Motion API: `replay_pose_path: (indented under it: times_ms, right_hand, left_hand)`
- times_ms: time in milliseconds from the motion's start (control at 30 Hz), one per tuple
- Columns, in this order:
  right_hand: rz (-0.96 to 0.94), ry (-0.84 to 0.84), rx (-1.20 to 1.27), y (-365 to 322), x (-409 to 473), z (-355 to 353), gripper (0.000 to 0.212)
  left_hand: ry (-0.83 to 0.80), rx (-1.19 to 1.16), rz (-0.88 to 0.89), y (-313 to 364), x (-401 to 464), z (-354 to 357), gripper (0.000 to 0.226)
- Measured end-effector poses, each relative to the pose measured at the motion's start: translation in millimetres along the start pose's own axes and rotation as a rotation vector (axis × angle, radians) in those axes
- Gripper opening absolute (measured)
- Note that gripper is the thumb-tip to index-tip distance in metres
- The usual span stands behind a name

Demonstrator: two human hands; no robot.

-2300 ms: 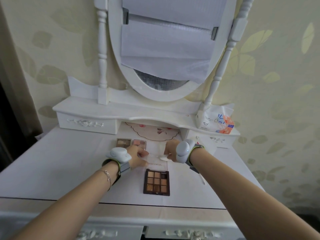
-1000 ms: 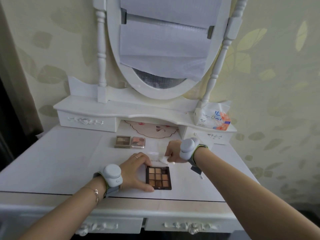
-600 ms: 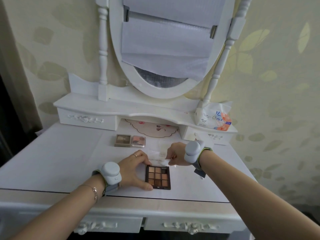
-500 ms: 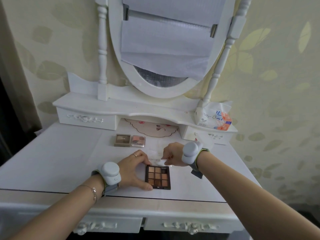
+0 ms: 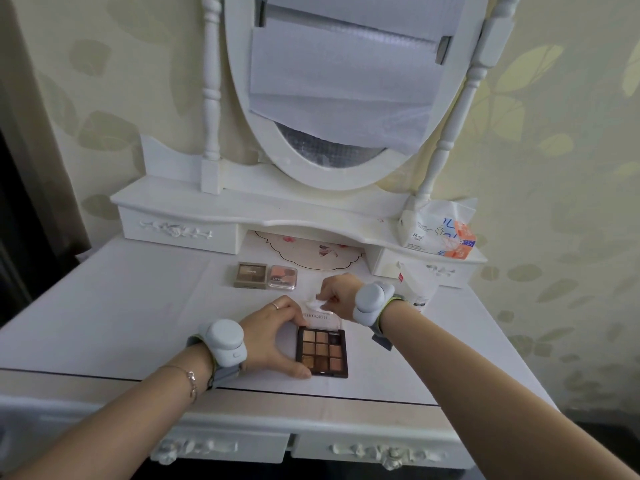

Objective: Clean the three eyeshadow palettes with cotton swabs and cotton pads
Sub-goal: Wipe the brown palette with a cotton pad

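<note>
- The open twelve-pan palette (image 5: 322, 352) lies flat on the white dressing table (image 5: 121, 317), near its front edge, with its clear lid (image 5: 320, 317) folded back and away from the person.
- The left hand (image 5: 273, 336) braces the palette from its left side: the thumb curls along the near edge and the fingers reach the far corner at the hinge, so the case is gripped rather than lifted.
- The right hand (image 5: 337, 296) hovers just above the lid with curled fingers pinching a small white cotton pad (image 5: 316, 303); whether the pad touches the lid cannot be told.
- The palette looks like a thin, stiff, light plastic case. It would probably slide on the smooth tabletop under a wipe, so holding it by its outer rim, as the left hand does, seems the right hold.
- The pressed powder pans are likely fragile and crumbly. Pressure belongs on the frame and lid, not on the colours.
- The lid hinge is probably weak, so pressing it down hard could strain it.
- The pad is soft and limp, so it needs a firm pinch and light strokes.
- Two smaller palettes, a brown one (image 5: 250, 275) and a pink one (image 5: 283, 277), sit closed side by side farther back, well apart from both hands.
</note>
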State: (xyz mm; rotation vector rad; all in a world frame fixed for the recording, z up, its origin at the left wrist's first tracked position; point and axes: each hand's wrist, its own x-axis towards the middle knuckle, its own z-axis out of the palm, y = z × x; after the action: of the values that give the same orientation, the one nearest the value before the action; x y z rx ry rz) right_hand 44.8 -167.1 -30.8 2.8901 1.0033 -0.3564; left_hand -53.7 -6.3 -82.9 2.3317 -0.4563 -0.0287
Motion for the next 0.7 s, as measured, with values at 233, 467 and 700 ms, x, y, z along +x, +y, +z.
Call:
replay_pose_path:
  times_ms: [233, 467, 700]
  right_hand:
    - [-0.002, 0.037, 0.030, 0.6, 1.0, 1.2, 0.029]
    - [-0.065, 0.063, 0.057, -7.6, -2.6, 1.1, 0.030]
    - [-0.092, 0.018, 0.053, -8.1, -11.0, 0.0, 0.028]
  left_hand:
    - [0.000, 0.000, 0.000, 3.8, -0.6, -0.9, 0.094]
    - [-0.014, 0.023, -0.013, 6.3, -3.6, -3.7, 0.085]
    - [0.021, -0.005, -0.048, 8.0, -8.3, -3.2, 0.060]
